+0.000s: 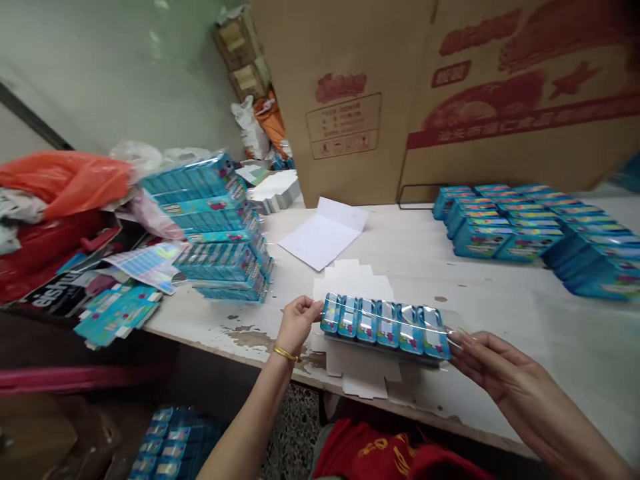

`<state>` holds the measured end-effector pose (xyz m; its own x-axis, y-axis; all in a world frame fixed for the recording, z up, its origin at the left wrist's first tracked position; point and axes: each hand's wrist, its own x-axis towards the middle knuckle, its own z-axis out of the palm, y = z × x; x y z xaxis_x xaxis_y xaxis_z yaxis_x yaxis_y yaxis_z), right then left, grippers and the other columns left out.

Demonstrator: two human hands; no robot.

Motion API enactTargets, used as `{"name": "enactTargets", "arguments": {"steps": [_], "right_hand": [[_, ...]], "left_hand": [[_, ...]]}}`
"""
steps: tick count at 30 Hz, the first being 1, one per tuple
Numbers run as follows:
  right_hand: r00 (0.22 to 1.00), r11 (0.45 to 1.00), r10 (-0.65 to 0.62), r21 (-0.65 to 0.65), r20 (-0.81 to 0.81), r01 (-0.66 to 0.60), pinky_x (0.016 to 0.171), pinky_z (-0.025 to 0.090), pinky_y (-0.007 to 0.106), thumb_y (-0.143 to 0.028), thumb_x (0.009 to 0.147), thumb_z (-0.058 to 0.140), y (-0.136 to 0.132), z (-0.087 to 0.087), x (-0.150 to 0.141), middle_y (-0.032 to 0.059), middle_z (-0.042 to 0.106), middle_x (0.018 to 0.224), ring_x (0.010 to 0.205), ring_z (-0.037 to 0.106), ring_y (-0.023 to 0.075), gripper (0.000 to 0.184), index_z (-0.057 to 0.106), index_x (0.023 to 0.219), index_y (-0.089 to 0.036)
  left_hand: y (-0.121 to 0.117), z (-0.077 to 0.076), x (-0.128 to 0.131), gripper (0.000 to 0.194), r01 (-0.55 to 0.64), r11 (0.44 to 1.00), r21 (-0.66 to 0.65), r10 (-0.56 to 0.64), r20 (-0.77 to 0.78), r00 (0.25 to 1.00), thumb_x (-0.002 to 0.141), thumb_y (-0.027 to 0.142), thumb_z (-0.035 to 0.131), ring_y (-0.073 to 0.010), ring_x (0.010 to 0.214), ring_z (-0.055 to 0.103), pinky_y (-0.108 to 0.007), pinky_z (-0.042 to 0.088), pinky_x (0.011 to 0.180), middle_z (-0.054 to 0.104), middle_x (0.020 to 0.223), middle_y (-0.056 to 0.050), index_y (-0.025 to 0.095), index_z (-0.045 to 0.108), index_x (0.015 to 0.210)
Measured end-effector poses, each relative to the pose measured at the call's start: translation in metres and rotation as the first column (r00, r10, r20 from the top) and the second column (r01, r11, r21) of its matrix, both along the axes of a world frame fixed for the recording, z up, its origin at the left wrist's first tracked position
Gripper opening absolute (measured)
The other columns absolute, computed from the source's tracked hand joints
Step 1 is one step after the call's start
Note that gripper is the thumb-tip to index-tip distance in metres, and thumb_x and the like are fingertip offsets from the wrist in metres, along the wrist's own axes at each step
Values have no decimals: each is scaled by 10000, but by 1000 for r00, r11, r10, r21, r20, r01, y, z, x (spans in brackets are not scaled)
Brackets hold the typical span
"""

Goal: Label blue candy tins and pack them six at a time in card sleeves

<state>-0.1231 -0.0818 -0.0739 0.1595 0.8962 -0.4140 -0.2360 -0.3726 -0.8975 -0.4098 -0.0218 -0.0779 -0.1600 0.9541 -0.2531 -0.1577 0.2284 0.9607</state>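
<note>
A row of several small blue boxes in clear plastic wrap (387, 325) is held between my two hands, just over the table's front edge. My left hand (299, 320), with a gold bangle at the wrist, pinches the left end of the wrap. At the opposite end, the fingers of my right hand (483, 357) close on the film, partly hidden by it. Under the pack lies a flat white cardboard piece (357, 373) with stepped edges. Beyond it rests a folded white sheet (325, 233).
Wrapped blue packs (225, 233) are stacked at left beside red and orange bags (65, 180). Rows of blue boxes (505, 227) stand at back right, before a large brown carton (360, 100). More blue boxes (167, 443) sit below the table at left.
</note>
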Motion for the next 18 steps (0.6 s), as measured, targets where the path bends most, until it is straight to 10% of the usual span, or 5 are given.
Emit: {"name": "enactTargets", "arguments": {"steps": [7,12,18], "right_hand": [[983,971,144,173,117,-163,680,600,441,-609,566,735,23,68,-66,106,671,943,890,648,333,309,633,712,-356],[886,794,461,423,52,-437,806,550,444,-536,701,690,63,134,-176,74,672,915,914,636,274,309,586,753,-249],[854,835,492,370,-168,-408,591,494,307,-463,668,755,122,139,-296,7,609,724,660,597,162,382,457,678,-225]], "left_hand": [[-24,95,-89,399,-167,964,208,202,-157,967,519,462,821,-104,565,548,-243,477,588,608,589,4,143,600,613],[-8,173,-199,402,-264,905,335,378,-342,861,503,406,847,-96,554,549,-218,431,543,641,642,-8,122,616,668],[36,191,-292,266,-285,915,286,387,-417,822,747,291,708,-41,484,489,-199,414,576,576,556,54,104,527,693]]}}
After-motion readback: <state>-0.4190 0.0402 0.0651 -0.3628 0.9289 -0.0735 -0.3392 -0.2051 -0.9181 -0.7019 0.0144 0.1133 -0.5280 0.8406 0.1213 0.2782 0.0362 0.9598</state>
